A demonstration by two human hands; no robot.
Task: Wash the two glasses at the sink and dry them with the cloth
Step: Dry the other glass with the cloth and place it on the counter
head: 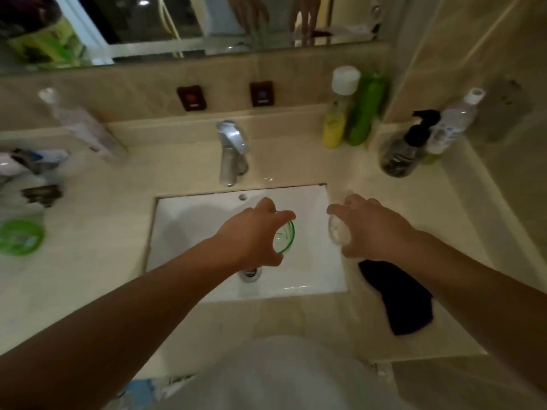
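Note:
A green-tinted glass (284, 239) is held over the white sink basin (192, 232), with my left hand (251, 232) gripping it from above by the rim. My right hand (370, 229) holds a clear glass (334, 232) at the basin's right edge, fingers wrapped over its top. A dark cloth (399, 297) lies on the counter just right of the sink, partly under my right forearm. The chrome tap (232, 152) stands behind the basin; no water is seen running.
Yellow and green bottles (352, 113) stand at the back right, a dark pump bottle (405, 149) and a clear bottle (453, 122) further right. A green lid (20, 236) and toiletries sit on the left counter. The sink drain (251, 273) lies below my left hand. A mirror hangs above.

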